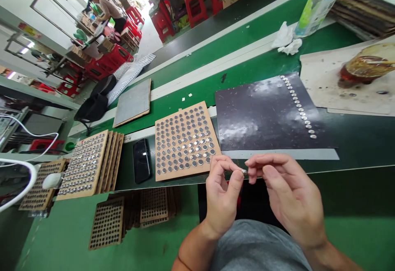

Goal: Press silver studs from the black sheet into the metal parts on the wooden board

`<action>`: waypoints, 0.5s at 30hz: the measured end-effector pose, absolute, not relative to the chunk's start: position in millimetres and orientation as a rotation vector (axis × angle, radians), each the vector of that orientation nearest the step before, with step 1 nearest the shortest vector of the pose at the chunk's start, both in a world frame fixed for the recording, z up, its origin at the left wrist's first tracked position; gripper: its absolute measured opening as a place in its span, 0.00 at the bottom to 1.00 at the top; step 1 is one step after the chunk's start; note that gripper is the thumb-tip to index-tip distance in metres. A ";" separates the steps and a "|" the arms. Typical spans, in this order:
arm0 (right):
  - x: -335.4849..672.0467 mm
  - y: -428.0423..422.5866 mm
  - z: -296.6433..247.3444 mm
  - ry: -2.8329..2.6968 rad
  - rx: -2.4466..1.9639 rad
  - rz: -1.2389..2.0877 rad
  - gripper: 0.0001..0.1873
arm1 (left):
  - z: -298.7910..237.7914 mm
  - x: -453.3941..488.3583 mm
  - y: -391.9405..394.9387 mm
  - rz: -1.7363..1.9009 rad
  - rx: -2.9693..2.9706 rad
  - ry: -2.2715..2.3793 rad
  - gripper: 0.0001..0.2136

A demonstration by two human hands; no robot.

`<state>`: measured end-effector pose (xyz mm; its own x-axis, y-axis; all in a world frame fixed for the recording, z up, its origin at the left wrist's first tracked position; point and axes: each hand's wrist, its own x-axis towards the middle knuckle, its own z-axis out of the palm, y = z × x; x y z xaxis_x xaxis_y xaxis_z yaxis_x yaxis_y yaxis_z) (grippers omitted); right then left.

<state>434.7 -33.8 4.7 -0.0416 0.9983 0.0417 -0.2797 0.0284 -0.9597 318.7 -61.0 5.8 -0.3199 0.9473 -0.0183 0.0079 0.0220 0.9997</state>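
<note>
My left hand [222,199] pinches a small shiny metal piece [245,172] between thumb and index finger, above the table's front edge. Just right of it is my right hand [293,201], fingers bent toward the piece and thumb held apart; nothing shows in its grasp. Beyond my left hand lies a brown board [166,175] carrying rows of round dark discs, some topped with small shiny pieces. A black sheet [247,114] lies past my hands, with a slanting line of small shiny pieces [298,105] along its right side.
A black phone [142,161] lies left of the board. Further left stand stacked filled boards [83,164]; more boards [106,223] sit below table height. A grey panel [132,102], crumpled tissue [284,36], a bottle [314,8] and a cup of brown liquid [364,67] lie beyond.
</note>
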 end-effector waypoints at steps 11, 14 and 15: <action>436.4 -24.4 7.0 -1.161 -0.946 1.501 0.11 | 10.8 316.6 -59.5 1.413 1.119 1.514 0.13; 440.7 -21.1 2.1 -1.049 -0.896 1.685 0.15 | 9.5 316.1 -58.9 1.384 1.092 1.488 0.15; 441.7 -20.5 0.8 -1.042 -0.883 1.687 0.15 | 9.0 316.1 -58.8 1.381 1.082 1.482 0.15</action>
<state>441.7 -20.5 0.8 -0.3053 0.9472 -0.0982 -0.3361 -0.2037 -0.9195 316.1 -58.8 9.0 -0.2947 0.9555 -0.0111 0.0559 0.0288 0.9980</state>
